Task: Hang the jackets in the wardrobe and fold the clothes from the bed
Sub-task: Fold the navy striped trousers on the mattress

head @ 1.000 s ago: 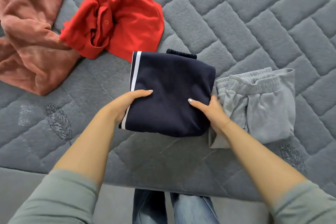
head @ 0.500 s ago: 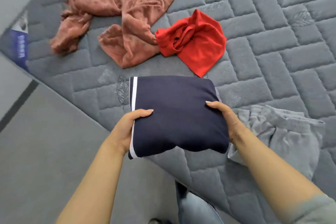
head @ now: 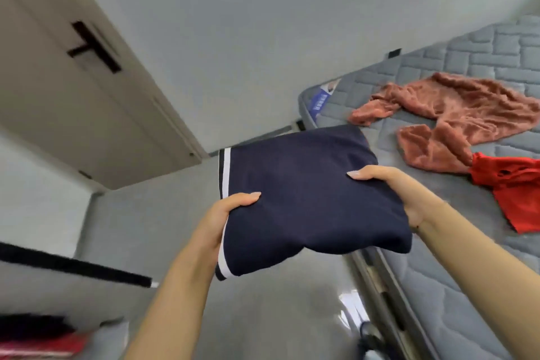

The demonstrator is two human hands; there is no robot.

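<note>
A folded navy garment (head: 304, 196) with a white stripe along its left edge is held in the air over the floor, off the bed. My left hand (head: 225, 219) grips its left edge, thumb on top. My right hand (head: 397, 193) grips its right edge, thumb on top. On the grey quilted bed (head: 455, 295) at the right lie a crumpled rust-pink garment (head: 455, 114) and a crumpled red garment (head: 508, 184). The grey trousers are out of view.
A beige door (head: 67, 90) with a black handle (head: 93, 47) stands at the upper left. At the lower left is a white shelf unit (head: 43, 280) with dark and red cloth (head: 41, 336) in it. Grey floor (head: 163, 213) lies between it and the bed.
Both hands lifted the folded navy garment off the bed and carried it left over the floor. My view swung left, bringing the door and shelf unit into sight.
</note>
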